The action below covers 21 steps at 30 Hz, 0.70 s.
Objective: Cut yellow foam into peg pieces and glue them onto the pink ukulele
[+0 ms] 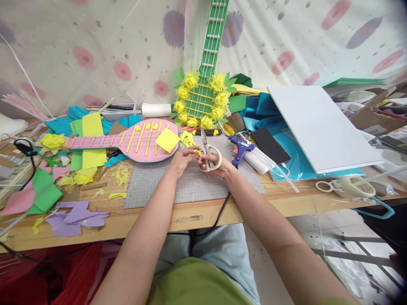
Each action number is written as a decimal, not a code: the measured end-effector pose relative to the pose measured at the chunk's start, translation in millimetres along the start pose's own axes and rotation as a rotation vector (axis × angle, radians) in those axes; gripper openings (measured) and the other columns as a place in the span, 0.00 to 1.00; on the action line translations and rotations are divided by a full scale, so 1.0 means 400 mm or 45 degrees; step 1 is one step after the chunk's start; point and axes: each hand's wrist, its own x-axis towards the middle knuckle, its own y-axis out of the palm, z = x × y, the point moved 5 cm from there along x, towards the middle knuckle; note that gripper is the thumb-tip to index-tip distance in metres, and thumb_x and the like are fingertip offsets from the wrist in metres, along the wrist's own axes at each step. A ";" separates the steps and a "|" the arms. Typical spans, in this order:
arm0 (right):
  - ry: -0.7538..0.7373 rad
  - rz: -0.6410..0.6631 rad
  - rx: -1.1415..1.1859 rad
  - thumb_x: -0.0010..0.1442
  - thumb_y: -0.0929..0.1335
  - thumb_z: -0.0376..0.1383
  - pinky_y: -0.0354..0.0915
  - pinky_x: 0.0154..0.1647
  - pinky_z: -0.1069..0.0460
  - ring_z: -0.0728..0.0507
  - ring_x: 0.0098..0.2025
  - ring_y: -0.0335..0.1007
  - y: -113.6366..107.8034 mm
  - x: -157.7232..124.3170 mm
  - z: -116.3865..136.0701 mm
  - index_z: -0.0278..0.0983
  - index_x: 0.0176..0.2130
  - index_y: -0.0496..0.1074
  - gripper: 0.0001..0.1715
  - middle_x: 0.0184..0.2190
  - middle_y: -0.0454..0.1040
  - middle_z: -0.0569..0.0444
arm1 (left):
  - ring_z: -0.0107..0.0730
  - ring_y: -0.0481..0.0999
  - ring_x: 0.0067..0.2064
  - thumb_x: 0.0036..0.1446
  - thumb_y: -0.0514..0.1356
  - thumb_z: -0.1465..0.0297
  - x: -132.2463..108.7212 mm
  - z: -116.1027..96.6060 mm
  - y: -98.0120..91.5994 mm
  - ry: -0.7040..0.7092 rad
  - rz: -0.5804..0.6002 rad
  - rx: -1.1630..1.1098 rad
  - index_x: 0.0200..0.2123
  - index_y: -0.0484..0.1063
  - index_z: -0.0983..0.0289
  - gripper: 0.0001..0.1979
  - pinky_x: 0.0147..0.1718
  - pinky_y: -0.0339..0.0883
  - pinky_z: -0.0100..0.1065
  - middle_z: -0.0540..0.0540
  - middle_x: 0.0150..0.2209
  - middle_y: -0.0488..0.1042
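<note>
My right hand [219,166] grips white-handled scissors [208,154], blades pointing away from me. My left hand [182,160] pinches a small yellow foam piece [197,152] right at the scissor blades. Both hands hover over a grey cutting mat [159,186] on the wooden table. Just behind the hands lies a pink foam guitar [140,142] with yellow strips and a yellow square on its body. A green foam guitar [203,99] ringed with yellow paper flowers leans upright against the cloth backdrop.
A blue hot-glue gun [240,148] lies right of the hands, its cord running over the table's front edge. A white board [321,127] rests on blue sheets. A dark phone [269,145], tape roll [356,186], and foam scraps in purple, green and yellow surround the mat.
</note>
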 end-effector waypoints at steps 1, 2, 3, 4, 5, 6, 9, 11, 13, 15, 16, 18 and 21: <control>-0.004 0.010 -0.004 0.44 0.71 0.30 0.63 0.19 0.60 0.53 0.22 0.68 0.000 0.000 0.000 0.33 0.29 0.67 0.10 0.21 0.72 0.56 | 0.38 0.68 0.48 0.37 0.67 0.69 -0.001 0.000 0.001 -0.009 0.025 0.006 0.21 0.76 0.64 0.05 0.48 0.57 0.36 0.55 0.40 0.74; -0.014 0.017 -0.010 0.43 0.72 0.31 0.63 0.19 0.60 0.54 0.22 0.67 0.001 0.000 0.000 0.33 0.29 0.66 0.11 0.21 0.72 0.56 | 0.38 0.68 0.49 0.37 0.67 0.69 -0.003 0.000 0.003 -0.022 0.046 0.007 0.22 0.76 0.64 0.05 0.48 0.57 0.37 0.56 0.41 0.74; -0.032 0.019 -0.023 0.43 0.72 0.31 0.63 0.19 0.60 0.54 0.22 0.67 0.002 0.000 0.001 0.33 0.29 0.66 0.12 0.21 0.72 0.57 | 0.38 0.68 0.48 0.38 0.67 0.69 -0.004 0.000 0.005 -0.036 0.057 0.003 0.23 0.77 0.64 0.06 0.48 0.58 0.37 0.56 0.42 0.74; -0.059 0.014 -0.042 0.42 0.72 0.32 0.62 0.19 0.60 0.54 0.21 0.67 0.002 0.001 0.002 0.33 0.29 0.66 0.13 0.21 0.72 0.57 | 0.37 0.69 0.47 0.39 0.66 0.69 -0.006 0.000 0.007 -0.053 0.060 -0.009 0.26 0.77 0.64 0.07 0.48 0.58 0.37 0.56 0.41 0.74; -0.101 0.002 -0.070 0.41 0.73 0.32 0.62 0.19 0.60 0.54 0.22 0.66 0.003 0.002 0.005 0.33 0.28 0.66 0.14 0.21 0.71 0.57 | 0.36 0.70 0.46 0.39 0.66 0.69 -0.007 0.000 0.008 -0.072 0.056 -0.026 0.28 0.77 0.63 0.09 0.47 0.59 0.37 0.56 0.41 0.75; -0.163 -0.023 -0.104 0.41 0.73 0.33 0.62 0.19 0.59 0.53 0.22 0.66 0.003 0.003 0.009 0.34 0.28 0.66 0.14 0.21 0.71 0.57 | 0.35 0.71 0.43 0.39 0.66 0.69 -0.008 0.000 0.009 -0.091 0.048 -0.048 0.31 0.77 0.63 0.11 0.46 0.60 0.37 0.55 0.39 0.75; -0.462 -0.201 -0.234 0.39 0.74 0.36 0.63 0.21 0.57 0.53 0.22 0.65 -0.006 0.002 0.032 0.35 0.27 0.64 0.17 0.21 0.69 0.59 | 0.31 0.73 0.37 0.39 0.65 0.69 -0.008 0.005 0.014 -0.127 -0.007 -0.127 0.34 0.76 0.62 0.13 0.44 0.62 0.38 0.53 0.35 0.76; -0.681 -0.358 -0.327 0.39 0.73 0.37 0.64 0.22 0.56 0.52 0.23 0.65 -0.017 -0.003 0.047 0.36 0.27 0.62 0.18 0.22 0.67 0.60 | 0.32 0.73 0.37 0.40 0.65 0.69 -0.007 0.015 0.019 -0.144 -0.058 -0.181 0.32 0.76 0.63 0.12 0.43 0.64 0.38 0.53 0.34 0.76; -0.843 -0.481 -0.434 0.40 0.72 0.39 0.64 0.23 0.55 0.52 0.23 0.64 -0.025 -0.010 0.056 0.37 0.27 0.61 0.18 0.23 0.66 0.61 | 0.33 0.73 0.39 0.40 0.64 0.69 -0.008 0.028 0.029 -0.145 -0.117 -0.220 0.30 0.76 0.64 0.10 0.42 0.65 0.39 0.54 0.33 0.76; -0.947 -0.571 -0.571 0.42 0.71 0.40 0.64 0.24 0.55 0.52 0.24 0.63 -0.028 -0.016 0.059 0.38 0.28 0.60 0.17 0.24 0.65 0.61 | 0.34 0.73 0.39 0.40 0.64 0.68 -0.010 0.038 0.041 -0.108 -0.197 -0.222 0.28 0.76 0.64 0.09 0.41 0.66 0.39 0.54 0.33 0.75; -0.975 -0.612 -0.647 0.44 0.70 0.40 0.63 0.24 0.55 0.52 0.24 0.63 -0.028 -0.019 0.060 0.38 0.29 0.60 0.17 0.25 0.65 0.61 | 0.34 0.73 0.38 0.39 0.65 0.68 -0.013 0.041 0.046 -0.075 -0.252 -0.213 0.27 0.75 0.64 0.09 0.40 0.66 0.38 0.53 0.32 0.75; -0.992 -0.680 -0.787 0.46 0.69 0.41 0.63 0.25 0.54 0.52 0.24 0.63 -0.027 -0.023 0.057 0.38 0.30 0.60 0.15 0.25 0.66 0.60 | 0.32 0.73 0.37 0.38 0.66 0.66 -0.019 0.043 0.054 -0.020 -0.363 -0.200 0.27 0.75 0.64 0.10 0.39 0.66 0.36 0.53 0.32 0.75; -0.989 -0.744 -0.929 0.48 0.67 0.41 0.63 0.28 0.54 0.51 0.26 0.64 -0.021 -0.029 0.053 0.38 0.30 0.59 0.14 0.27 0.68 0.59 | 0.31 0.73 0.35 0.35 0.67 0.66 -0.027 0.044 0.057 0.002 -0.510 -0.231 0.26 0.74 0.65 0.12 0.37 0.67 0.35 0.52 0.30 0.75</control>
